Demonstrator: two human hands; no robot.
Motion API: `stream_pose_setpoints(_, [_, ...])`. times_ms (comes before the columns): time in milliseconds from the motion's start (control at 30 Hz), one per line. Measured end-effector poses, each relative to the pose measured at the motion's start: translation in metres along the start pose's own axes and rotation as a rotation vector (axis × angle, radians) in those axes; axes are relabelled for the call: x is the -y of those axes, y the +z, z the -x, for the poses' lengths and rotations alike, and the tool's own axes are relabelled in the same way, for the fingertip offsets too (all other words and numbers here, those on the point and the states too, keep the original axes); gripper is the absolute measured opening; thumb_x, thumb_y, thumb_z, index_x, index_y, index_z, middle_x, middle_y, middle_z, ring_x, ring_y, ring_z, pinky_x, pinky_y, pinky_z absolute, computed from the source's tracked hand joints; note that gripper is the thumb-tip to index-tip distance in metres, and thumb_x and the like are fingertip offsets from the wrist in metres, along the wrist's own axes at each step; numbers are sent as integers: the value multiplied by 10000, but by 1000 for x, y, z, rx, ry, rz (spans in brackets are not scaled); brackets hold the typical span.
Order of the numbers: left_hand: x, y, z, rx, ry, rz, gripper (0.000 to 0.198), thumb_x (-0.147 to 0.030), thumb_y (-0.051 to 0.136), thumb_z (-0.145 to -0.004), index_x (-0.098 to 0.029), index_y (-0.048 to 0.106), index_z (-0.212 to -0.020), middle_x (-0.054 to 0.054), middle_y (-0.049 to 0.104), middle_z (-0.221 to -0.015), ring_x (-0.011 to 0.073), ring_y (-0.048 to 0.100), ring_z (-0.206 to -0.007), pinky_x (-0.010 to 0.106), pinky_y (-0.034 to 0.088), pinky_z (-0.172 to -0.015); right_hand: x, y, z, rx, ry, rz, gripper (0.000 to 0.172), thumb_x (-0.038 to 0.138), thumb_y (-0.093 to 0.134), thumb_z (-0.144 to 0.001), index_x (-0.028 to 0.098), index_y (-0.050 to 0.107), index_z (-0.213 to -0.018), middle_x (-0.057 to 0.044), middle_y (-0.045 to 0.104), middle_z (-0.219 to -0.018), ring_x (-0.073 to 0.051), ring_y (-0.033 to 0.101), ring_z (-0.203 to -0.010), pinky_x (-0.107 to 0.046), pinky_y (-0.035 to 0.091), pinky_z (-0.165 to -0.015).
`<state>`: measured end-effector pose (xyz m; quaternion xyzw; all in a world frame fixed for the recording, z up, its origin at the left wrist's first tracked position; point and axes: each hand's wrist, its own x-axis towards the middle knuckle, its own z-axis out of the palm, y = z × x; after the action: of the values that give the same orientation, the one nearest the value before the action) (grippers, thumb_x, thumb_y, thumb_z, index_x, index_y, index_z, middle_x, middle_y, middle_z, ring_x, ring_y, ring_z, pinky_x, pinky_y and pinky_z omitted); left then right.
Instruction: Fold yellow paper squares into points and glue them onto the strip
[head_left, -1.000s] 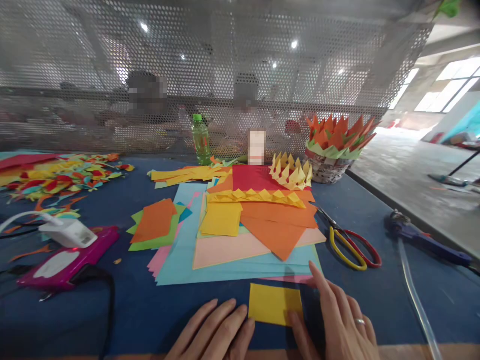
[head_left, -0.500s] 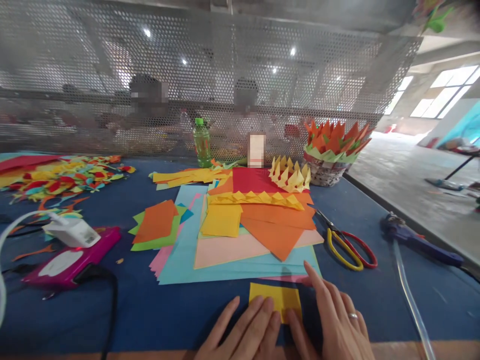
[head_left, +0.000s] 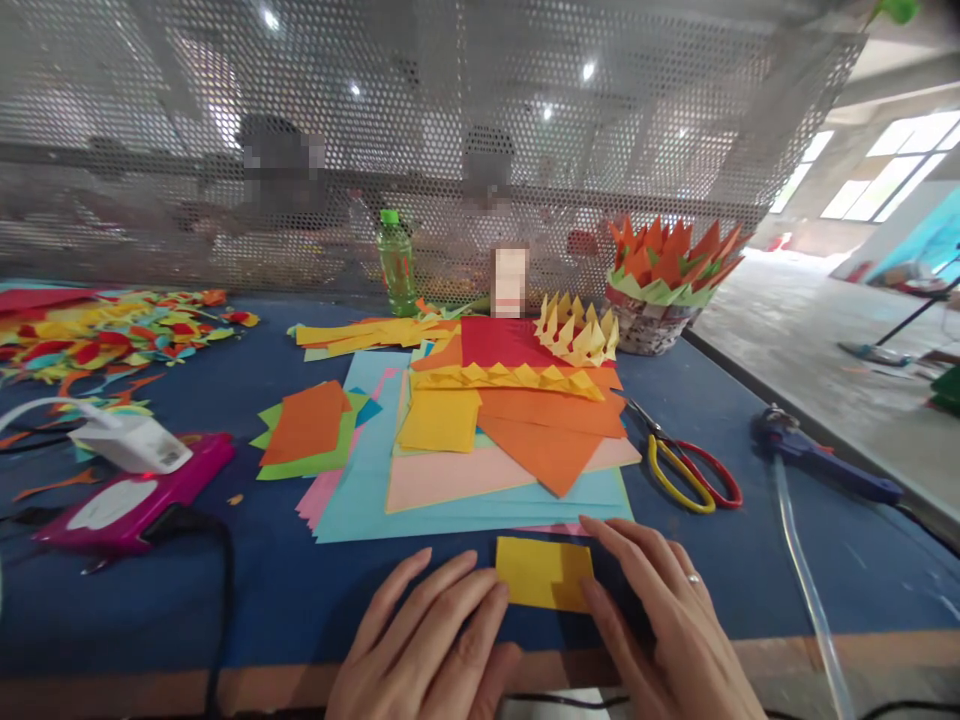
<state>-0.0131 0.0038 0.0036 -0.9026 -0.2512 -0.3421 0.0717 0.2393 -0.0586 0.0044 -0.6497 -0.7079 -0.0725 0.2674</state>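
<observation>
A small yellow rectangle of folded paper (head_left: 541, 574) lies flat on the blue tabletop near the front edge. My left hand (head_left: 431, 635) rests at its left edge, fingers stretched out and fingertips touching the paper's side. On the other side, my right hand (head_left: 667, 610), with a ring on one finger, lies open; its thumb touches the right edge, and the index finger points toward the paper stack. Just beyond is a stack of coloured sheets (head_left: 435, 520), bearing a yellow square pad (head_left: 439, 421), a strip of folded yellow pieces (head_left: 510, 381) and orange sheets (head_left: 555, 455).
Scissors (head_left: 679, 465) and a glue gun (head_left: 825, 465) lie to the right. A paper crown-like ring (head_left: 577, 335) and a decorated basket (head_left: 652, 325) stand behind, near a green-capped bottle (head_left: 396, 265). At left are a pink power strip (head_left: 135, 505) with a white charger and paper scraps (head_left: 127, 335).
My left hand has slid left off the top of the yellow paper to its edge. My right thumb has moved to the right edge, leaving the paper uncovered. The view has tilted down slightly.
</observation>
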Motion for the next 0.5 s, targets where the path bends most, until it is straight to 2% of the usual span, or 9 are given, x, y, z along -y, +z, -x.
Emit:
stream_pose_setpoints(167, [-8,4,-16,-60,-70,8,366,-186,637,-961,-159,646,-1325,32,703,-1300,165,601,-1268,311,313,-1220,0,-2,-2,29,-1,-3,347,378,593,-968,284,585,-1302,-87,675,-1209,-230,670,-1028,-360,600,-795])
stream_pose_setpoints(267, [-10,5,-23,-30,-124,18,449,-215,619,-977,-138,567,-1416,61,645,-1388,180,553,-1319,312,325,-1201,0,-3,-3,34,7,-27,288,357,625,-946,282,592,-1222,-72,662,-1203,-223,643,-1045,-369,602,-819])
stream_pose_setpoints(367, [-9,8,-27,15,-118,11,477,-205,596,-987,-136,525,-1453,68,617,-1420,183,526,-1342,324,290,-1214,0,-6,-4,55,-15,-46,121,280,630,-929,274,605,-1047,-56,660,-1156,-208,630,-1041,-345,598,-817])
stream_pose_setpoints(433, [-9,10,-29,48,-93,20,463,-164,557,-996,-146,520,-1456,61,622,-1412,177,521,-1346,337,257,-1229,1,-9,-4,49,-55,-61,48,234,608,-936,267,592,-968,-49,670,-1093,-195,632,-1020,-319,590,-797])
stream_pose_setpoints(500, [-10,12,-31,65,-67,59,433,-117,522,-992,-156,555,-1422,54,663,-1339,168,554,-1302,348,252,-1230,3,-12,-5,17,-106,-76,69,200,609,-932,261,577,-937,-39,683,-1011,-189,643,-975,-303,578,-764])
